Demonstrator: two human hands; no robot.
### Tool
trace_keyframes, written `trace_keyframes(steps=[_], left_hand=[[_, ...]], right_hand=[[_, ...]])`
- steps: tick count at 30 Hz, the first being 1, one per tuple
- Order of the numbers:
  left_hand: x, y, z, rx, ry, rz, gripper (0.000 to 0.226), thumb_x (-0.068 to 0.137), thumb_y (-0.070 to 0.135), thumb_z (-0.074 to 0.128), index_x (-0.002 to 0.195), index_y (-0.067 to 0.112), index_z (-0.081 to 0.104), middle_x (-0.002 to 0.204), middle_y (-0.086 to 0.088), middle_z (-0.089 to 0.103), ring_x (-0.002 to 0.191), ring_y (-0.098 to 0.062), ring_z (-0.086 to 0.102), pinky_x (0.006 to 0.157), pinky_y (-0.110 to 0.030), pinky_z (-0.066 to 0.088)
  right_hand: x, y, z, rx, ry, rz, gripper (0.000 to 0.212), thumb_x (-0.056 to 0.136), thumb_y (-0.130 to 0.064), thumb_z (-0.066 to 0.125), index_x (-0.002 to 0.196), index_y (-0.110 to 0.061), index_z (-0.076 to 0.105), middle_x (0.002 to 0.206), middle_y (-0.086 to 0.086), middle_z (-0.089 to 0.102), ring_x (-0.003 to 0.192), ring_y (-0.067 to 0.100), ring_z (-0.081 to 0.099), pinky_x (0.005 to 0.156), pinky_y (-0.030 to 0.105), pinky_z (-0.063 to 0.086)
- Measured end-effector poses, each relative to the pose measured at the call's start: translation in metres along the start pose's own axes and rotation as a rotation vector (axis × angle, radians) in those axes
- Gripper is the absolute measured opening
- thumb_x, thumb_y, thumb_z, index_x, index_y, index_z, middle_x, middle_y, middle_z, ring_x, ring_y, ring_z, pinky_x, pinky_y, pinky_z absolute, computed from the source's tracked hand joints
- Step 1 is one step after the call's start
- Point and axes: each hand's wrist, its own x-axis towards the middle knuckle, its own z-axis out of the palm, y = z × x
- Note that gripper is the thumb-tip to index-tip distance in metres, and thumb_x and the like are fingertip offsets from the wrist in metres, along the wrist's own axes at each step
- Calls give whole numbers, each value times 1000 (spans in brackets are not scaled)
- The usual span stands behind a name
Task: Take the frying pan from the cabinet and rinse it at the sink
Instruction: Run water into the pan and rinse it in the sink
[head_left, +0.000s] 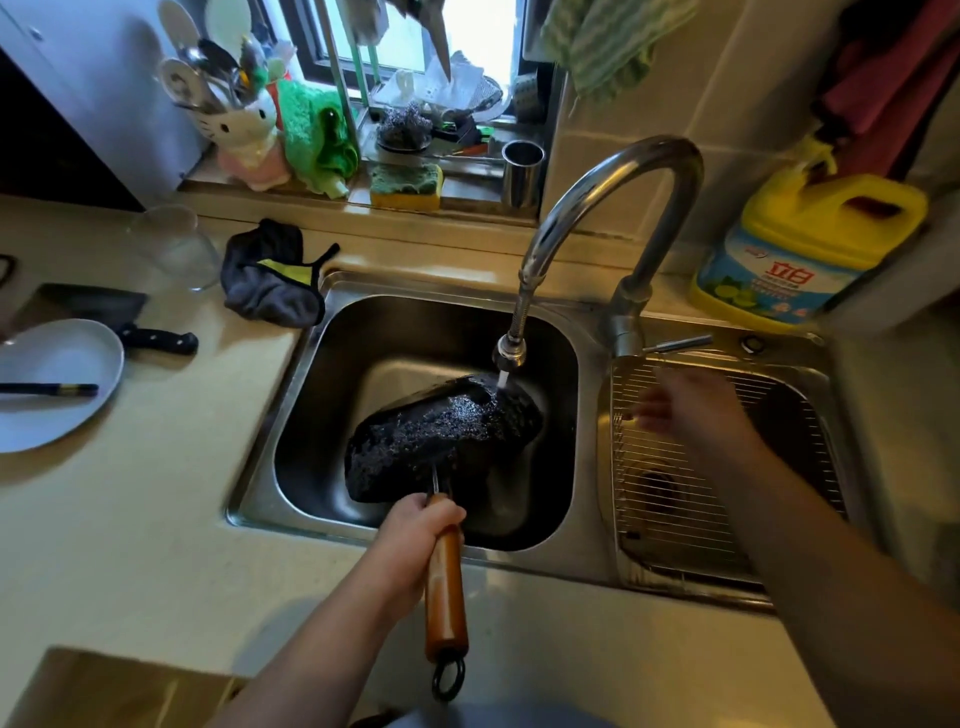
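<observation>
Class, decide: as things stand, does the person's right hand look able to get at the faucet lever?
Probably yes. The right hand hovers empty over the wire rack, just below the faucet lever, with nothing between them.

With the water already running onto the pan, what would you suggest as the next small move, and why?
Probably tilt or shift the frying pan with the left hand so the stream from the faucet sweeps the rest of it. The water lands only near the far edge, while the right hand hovers free and blurred over the wire rack, touching nothing.
</observation>
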Motion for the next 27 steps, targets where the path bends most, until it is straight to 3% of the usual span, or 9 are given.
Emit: trace_keyframes(steps=[8, 11, 14, 20, 23, 27], left_hand=[[-6, -10, -1, -26, 13, -2, 6, 87, 0, 59, 90, 5, 56, 71, -12, 53, 55, -17, 52, 48, -26, 46], [-8, -9, -1, -34, 2, 7, 6, 87, 0, 59, 90, 5, 57, 70, -11, 53, 54, -17, 52, 50, -28, 46], [-9, -9, 0, -24, 2, 14, 7, 87, 1, 59, 92, 4, 57, 74, -13, 53, 57, -18, 52, 53, -30, 46], [-7, -12, 0, -10, 2, 13, 8, 87, 5, 61, 94, 5, 58, 78, -15, 55, 62, -21, 54, 59, -33, 47], [-6, -14, -1, -2, 1, 11, 8, 86, 7, 62, 94, 6, 59, 79, -15, 57, 64, -21, 55, 60, -33, 48], [-6, -14, 0, -3, 1, 16, 5, 87, 6, 61, 92, 5, 58, 76, -14, 56, 61, -20, 54, 56, -31, 47]], right_hand=[[57, -21, -11, 207, 151, -50, 12, 100, -15, 52, 110, -12, 59, 101, 11, 72, 78, 17, 73, 62, 30, 59], [61, -22, -10, 201, 177, -44, 6, 99, -15, 54, 98, -17, 59, 96, 9, 72, 81, 17, 74, 68, 32, 61], [66, -24, -10, 170, 201, -49, 15, 99, -15, 54, 86, -19, 58, 95, 9, 72, 80, 18, 74, 72, 33, 62], [80, -35, -15, 92, 160, -35, 10, 99, -21, 54, 99, -13, 60, 90, 10, 73, 71, 17, 75, 65, 32, 61], [85, -35, -16, 90, 154, -42, 10, 99, -21, 55, 95, -13, 61, 90, 12, 73, 58, 13, 75, 62, 31, 61], [69, -24, -4, 132, 85, 14, 17, 99, -20, 54, 110, -10, 63, 100, 16, 71, 70, 16, 70, 57, 28, 57]])
